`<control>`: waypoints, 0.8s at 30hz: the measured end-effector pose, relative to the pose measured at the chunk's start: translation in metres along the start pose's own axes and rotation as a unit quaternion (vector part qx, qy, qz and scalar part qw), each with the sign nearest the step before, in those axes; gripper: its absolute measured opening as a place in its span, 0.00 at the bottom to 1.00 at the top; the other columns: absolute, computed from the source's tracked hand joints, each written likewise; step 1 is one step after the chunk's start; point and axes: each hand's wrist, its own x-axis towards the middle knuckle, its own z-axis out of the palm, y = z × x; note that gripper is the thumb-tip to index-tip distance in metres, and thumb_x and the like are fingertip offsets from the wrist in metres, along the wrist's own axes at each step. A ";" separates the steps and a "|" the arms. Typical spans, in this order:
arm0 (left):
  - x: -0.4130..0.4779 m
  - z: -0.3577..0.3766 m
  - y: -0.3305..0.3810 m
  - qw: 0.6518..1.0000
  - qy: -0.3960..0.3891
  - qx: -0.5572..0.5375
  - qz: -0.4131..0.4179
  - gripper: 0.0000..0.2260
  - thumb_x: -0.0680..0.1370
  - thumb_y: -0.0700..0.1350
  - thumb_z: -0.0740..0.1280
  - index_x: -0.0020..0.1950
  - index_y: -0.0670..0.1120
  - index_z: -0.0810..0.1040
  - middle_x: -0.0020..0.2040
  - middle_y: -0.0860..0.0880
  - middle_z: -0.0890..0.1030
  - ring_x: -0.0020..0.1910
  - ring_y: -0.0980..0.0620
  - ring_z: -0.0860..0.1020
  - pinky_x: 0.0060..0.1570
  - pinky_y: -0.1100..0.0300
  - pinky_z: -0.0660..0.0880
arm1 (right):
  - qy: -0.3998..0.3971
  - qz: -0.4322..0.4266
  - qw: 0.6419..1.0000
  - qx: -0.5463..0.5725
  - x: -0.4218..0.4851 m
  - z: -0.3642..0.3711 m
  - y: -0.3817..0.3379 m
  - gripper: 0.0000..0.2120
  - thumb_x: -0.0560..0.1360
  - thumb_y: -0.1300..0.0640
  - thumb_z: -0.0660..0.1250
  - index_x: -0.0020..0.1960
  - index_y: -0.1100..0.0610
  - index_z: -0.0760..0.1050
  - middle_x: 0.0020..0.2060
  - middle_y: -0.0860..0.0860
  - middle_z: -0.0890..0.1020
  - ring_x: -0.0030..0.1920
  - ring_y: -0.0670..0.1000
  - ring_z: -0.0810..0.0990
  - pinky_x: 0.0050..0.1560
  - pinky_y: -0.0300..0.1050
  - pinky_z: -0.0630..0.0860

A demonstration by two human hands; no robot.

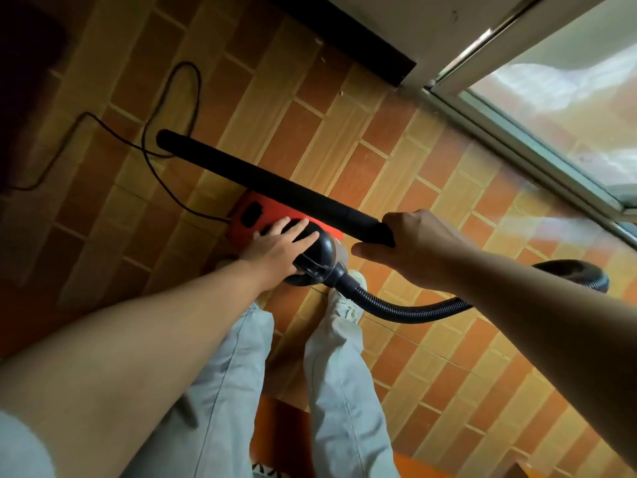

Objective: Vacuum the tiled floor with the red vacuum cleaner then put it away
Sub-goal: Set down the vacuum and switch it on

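Note:
The red vacuum cleaner (256, 215) stands on the tiled floor (396, 160) just ahead of my feet, its black domed top facing me. My left hand (279, 241) lies flat on that black top with fingers straight. My right hand (410, 239) grips the near end of the long black wand (262, 181), which hangs level above the vacuum and points away to the left. A ribbed black hose (396, 310) runs from the vacuum's front, curving right under my right forearm.
A thin black power cord (157, 167) loops over the tiles at the left and ends at the vacuum. A glass sliding door with a metal track (510, 146) runs along the right. A dark skirting board (348, 36) lines the wall at the top.

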 end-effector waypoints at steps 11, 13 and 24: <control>-0.032 0.021 0.028 0.996 -0.019 -0.058 -0.065 0.41 0.79 0.51 0.70 0.83 0.56 0.46 0.83 0.53 0.44 0.81 0.44 0.49 0.68 0.42 0.70 | 0.017 0.028 0.999 0.037 -0.024 -0.005 0.017 0.23 0.75 0.31 0.63 0.47 0.53 0.73 0.35 0.51 0.77 0.30 0.50 0.74 0.28 0.43 0.68; -0.039 0.012 0.025 0.992 -0.007 -0.095 -0.083 0.45 0.78 0.52 0.72 0.83 0.55 0.43 0.83 0.54 0.42 0.82 0.46 0.46 0.72 0.41 0.64 | 0.018 0.037 0.999 0.033 -0.025 -0.008 0.019 0.23 0.75 0.31 0.64 0.47 0.53 0.73 0.36 0.52 0.78 0.32 0.50 0.76 0.29 0.43 0.68; -0.050 0.010 -0.050 0.902 -0.013 -0.377 -0.209 0.51 0.71 0.67 0.73 0.84 0.49 0.49 0.84 0.49 0.50 0.82 0.46 0.52 0.77 0.43 0.56 | 0.000 0.052 0.997 0.049 0.021 0.011 -0.011 0.15 0.78 0.43 0.70 0.53 0.54 0.73 0.37 0.51 0.78 0.33 0.49 0.77 0.29 0.41 0.70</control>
